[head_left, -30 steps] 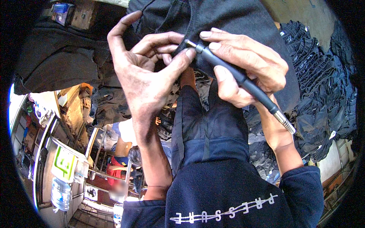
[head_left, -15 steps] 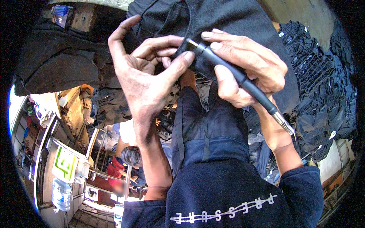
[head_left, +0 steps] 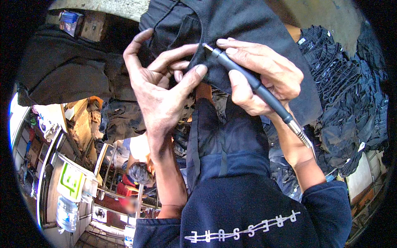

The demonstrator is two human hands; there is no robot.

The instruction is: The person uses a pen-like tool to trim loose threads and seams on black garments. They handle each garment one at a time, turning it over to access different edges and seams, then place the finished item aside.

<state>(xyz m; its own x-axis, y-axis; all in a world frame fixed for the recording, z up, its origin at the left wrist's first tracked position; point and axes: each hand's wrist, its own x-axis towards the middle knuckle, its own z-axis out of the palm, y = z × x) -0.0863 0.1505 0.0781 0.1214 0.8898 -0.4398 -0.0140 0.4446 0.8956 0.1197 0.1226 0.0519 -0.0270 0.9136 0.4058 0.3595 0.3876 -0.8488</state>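
Black denim trousers (head_left: 248, 25), with a curved pocket edge showing, lie spread in front of me at the top of the view. My left hand (head_left: 165, 78) grips their seamed edge, with thumb and index fingertip on the cloth and the little finger raised. In my right hand (head_left: 269, 74) is a black pen-shaped rotary handpiece (head_left: 248, 77), held slantwise. Its thin metal tip meets the curved seam just right of my left index finger, while a metal spring sleeve trails from its rear toward my right forearm. The left fingers' undersides are partly hidden.
Stacked dark garments (head_left: 331, 82) crowd the right side. Dark cloth (head_left: 62, 66) drapes at the left, below a small box of blue items (head_left: 70, 21). Lower left, another person (head_left: 140, 173) sits beyond a ledge with a green-framed tray (head_left: 71, 182) and a water bottle (head_left: 67, 213).
My left hand has shifted slightly right and down, and its thumb has drawn away from the handpiece tip. My right hand has moved a little left with the handpiece, which stays at the seam.
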